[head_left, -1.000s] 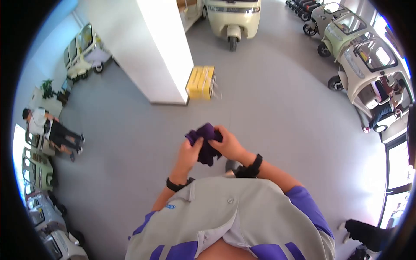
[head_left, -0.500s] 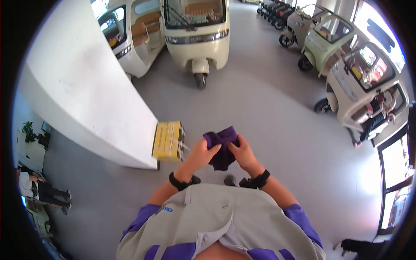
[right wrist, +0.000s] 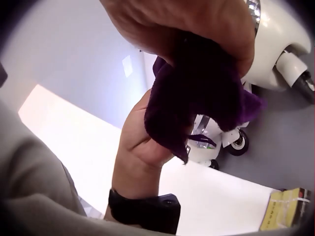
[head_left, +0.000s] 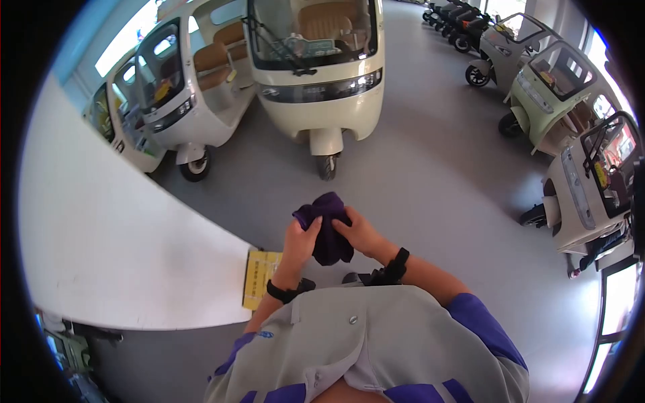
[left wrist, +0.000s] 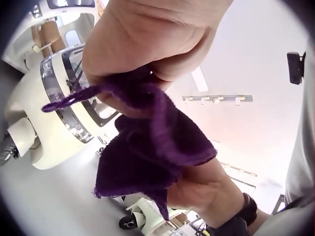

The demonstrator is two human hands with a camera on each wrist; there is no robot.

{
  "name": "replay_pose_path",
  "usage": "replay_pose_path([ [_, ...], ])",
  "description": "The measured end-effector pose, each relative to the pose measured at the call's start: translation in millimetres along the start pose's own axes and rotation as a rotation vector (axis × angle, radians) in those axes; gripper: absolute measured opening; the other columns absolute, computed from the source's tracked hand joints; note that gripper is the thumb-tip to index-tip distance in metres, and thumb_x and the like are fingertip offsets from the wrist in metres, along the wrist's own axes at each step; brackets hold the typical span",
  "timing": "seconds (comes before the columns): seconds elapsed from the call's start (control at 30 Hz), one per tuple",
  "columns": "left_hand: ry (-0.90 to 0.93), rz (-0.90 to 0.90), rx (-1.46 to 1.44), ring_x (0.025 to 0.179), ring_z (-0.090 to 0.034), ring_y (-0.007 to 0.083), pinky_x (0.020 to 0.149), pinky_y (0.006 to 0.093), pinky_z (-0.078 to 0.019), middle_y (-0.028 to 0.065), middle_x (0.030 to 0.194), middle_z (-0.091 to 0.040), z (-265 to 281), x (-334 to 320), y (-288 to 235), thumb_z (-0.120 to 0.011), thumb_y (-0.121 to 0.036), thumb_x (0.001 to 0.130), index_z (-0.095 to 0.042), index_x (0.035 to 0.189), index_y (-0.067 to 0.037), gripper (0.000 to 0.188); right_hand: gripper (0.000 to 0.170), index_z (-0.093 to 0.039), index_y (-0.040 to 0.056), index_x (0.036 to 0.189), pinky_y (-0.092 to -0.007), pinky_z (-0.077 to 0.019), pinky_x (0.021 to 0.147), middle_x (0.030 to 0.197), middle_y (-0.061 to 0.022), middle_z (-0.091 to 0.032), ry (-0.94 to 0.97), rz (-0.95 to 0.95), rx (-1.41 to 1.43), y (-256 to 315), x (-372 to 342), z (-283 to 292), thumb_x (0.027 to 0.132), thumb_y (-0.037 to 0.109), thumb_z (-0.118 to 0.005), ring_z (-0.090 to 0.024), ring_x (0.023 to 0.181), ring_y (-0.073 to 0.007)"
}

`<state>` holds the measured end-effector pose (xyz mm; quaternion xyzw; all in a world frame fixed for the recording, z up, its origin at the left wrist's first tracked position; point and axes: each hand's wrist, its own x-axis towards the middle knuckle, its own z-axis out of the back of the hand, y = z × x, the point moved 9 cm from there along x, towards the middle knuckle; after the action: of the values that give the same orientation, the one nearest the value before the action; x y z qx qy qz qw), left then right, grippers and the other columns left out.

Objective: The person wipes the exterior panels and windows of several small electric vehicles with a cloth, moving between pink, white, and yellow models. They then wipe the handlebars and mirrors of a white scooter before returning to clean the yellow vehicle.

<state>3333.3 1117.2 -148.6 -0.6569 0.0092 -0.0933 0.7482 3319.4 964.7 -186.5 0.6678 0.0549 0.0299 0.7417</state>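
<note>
A crumpled dark purple cloth (head_left: 329, 232) is held up in front of the body by both hands in the head view. The left hand (head_left: 299, 243) pinches its left side with the thumb on top, and the right hand (head_left: 363, 234) grips its right side. In the left wrist view the cloth (left wrist: 142, 152) hangs in folds beneath the left hand (left wrist: 147, 39), a thin strip of it sticking out to the left. The right wrist view shows the cloth (right wrist: 197, 88) bunched under the right hand (right wrist: 192, 24), which hides its upper part.
A white pillar (head_left: 134, 248) stands at the left with a yellow strapped box (head_left: 261, 279) at its base. Ahead is a cream three-wheeled vehicle (head_left: 319, 107), with a white one (head_left: 191, 114) beside it. More vehicles (head_left: 547, 101) line the right side of the grey floor (head_left: 430, 174).
The head view has turned, so the pillar fills more of the left and the vehicles ahead appear larger. Both hands still hold the cloth, whose folds have shifted.
</note>
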Motion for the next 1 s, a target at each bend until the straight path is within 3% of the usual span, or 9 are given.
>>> replay_pose_path([
  [0.07,0.115,0.039,-0.050,0.090,-0.061,0.0114,0.083,0.0296,-0.0499,0.0051,0.097,-0.070,-32,63,-13,-0.064,-0.018,0.093,-0.066,0.110,0.001,0.025,0.046,-0.051,-0.0033,0.129,-0.0343,-0.0473,0.094,0.114,-0.0177,-0.064,-0.098,0.001,0.005,10,39,52,0.096,0.025,-0.062,-0.061,0.107,-0.0235],
  [0.23,0.169,0.056,-0.195,0.094,-0.062,0.0150,0.087,0.0315,-0.0491,0.0074,0.105,-0.068,-114,223,-25,-0.065,-0.020,0.094,-0.062,0.116,0.002,0.032,0.047,-0.050,-0.0034,0.133,-0.0306,-0.0476,0.093,0.115,-0.0125,-0.064,-0.332,-0.047,0.192,14,127,186,0.096,0.024,-0.062,-0.060,0.106,-0.0176],
  [0.37,0.185,-0.035,-0.215,0.102,-0.061,0.0166,0.092,0.0309,-0.0477,0.0084,0.112,-0.065,-175,333,-5,-0.063,-0.019,0.095,-0.057,0.122,0.003,0.036,0.043,-0.048,-0.0024,0.134,-0.0277,-0.0467,0.094,0.116,-0.0078,-0.062,-0.327,-0.024,0.192,-1,216,261,0.098,0.018,-0.061,-0.058,0.105,-0.0143],
  [0.47,0.093,0.193,-0.591,0.106,-0.060,0.0169,0.094,0.0303,-0.0472,0.0085,0.116,-0.063,-208,388,14,-0.060,-0.013,0.095,-0.053,0.127,0.004,0.037,0.045,-0.046,-0.0022,0.135,-0.0279,-0.0467,0.094,0.119,-0.0097,-0.060,-0.264,0.013,0.169,-12,291,309,0.096,0.013,-0.061,-0.058,0.105,-0.0151],
  [0.5,0.065,0.178,-0.641,0.109,-0.059,0.0167,0.096,0.0296,-0.0468,0.0083,0.120,-0.061,-212,406,14,-0.057,-0.008,0.095,-0.049,0.131,0.004,0.039,0.045,-0.045,-0.0020,0.136,-0.0279,-0.0473,0.093,0.118,-0.0103,-0.060,-0.255,-0.002,0.162,-15,314,321,0.095,0.011,-0.061,-0.059,0.104,-0.0152],
  [0.6,-0.046,0.190,-0.484,0.110,-0.059,0.0191,0.097,0.0333,-0.0469,0.0117,0.122,-0.061,-208,463,32,-0.059,-0.008,0.094,-0.049,0.130,0.004,0.040,0.048,-0.044,-0.0008,0.136,-0.0273,-0.0490,0.088,0.114,-0.0114,-0.060,-0.223,-0.063,0.155,-23,385,354,0.092,0.004,-0.061,-0.059,0.099,-0.0156],
  [0.7,-0.187,0.058,0.050,0.111,-0.060,0.0266,0.099,0.0378,-0.0458,0.0188,0.125,-0.059,-194,515,37,-0.059,-0.007,0.091,-0.047,0.132,0.002,0.044,0.046,-0.045,0.0020,0.132,-0.0264,-0.0501,0.081,0.107,-0.0108,-0.060,-0.214,-0.131,0.159,-33,442,377,0.089,0.001,-0.061,-0.060,0.094,-0.0153],
  [0.8,-0.321,-0.180,0.331,0.110,-0.060,0.0363,0.098,0.0416,-0.0456,0.0244,0.125,-0.058,-210,576,26,-0.059,-0.006,0.088,-0.045,0.134,-0.001,0.047,0.041,-0.047,0.0047,0.126,-0.0262,-0.0500,0.076,0.103,-0.0092,-0.060,-0.259,-0.129,0.070,-43,510,408,0.088,0.000,-0.062,-0.059,0.091,-0.0149],
  [1.0,-0.147,-0.610,0.790,0.100,-0.056,0.0360,0.084,0.0445,-0.0477,0.0156,0.108,-0.054,-292,736,34,-0.060,0.002,0.081,-0.055,0.129,-0.006,0.049,0.031,-0.052,0.0055,0.114,-0.0300,-0.0500,0.076,0.099,-0.0088,-0.060,-0.553,0.065,-0.123,-55,666,492,0.085,0.000,-0.063,-0.059,0.087,-0.0187],
])
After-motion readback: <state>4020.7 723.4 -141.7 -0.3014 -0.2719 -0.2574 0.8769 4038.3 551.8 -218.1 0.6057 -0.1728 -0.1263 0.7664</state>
